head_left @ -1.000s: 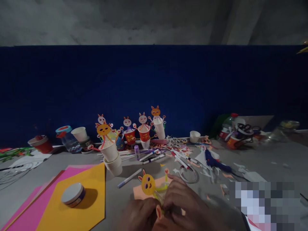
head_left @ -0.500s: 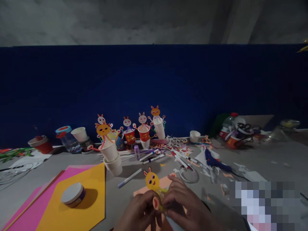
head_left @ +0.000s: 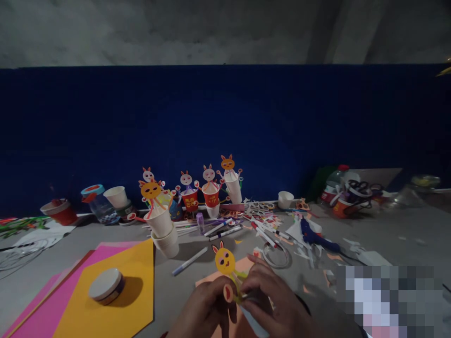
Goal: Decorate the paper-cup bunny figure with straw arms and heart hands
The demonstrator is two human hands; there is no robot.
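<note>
A paper rabbit figure (head_left: 224,261) stands up between my hands, with a round yellow face and a yellow-green stem. My left hand (head_left: 204,305) is closed on it from the left, fingers curled around a small pale oval paw (head_left: 228,293) marked in red. From the right, my right hand (head_left: 269,298) pinches the figure's yellow-green limb, its fingertips close to the left ones. The exact grip of both hands is partly hidden by the fingers. Beneath the hands lies a sheet of peach paper (head_left: 207,278), with a pale strip (head_left: 254,323) below the right hand.
Similar rabbit figures stand in cups (head_left: 159,219) along the back. Markers (head_left: 190,261) and paper scraps lie mid-table. A blue glue gun (head_left: 313,236) rests to the right. On the left, a white-lidded jar (head_left: 106,285) sits on yellow paper (head_left: 139,263). A blue panel (head_left: 225,112) closes the back.
The rabbit figure's head has shifted slightly right and up. My right hand has moved a little to the right, and both hands still hold the figure.
</note>
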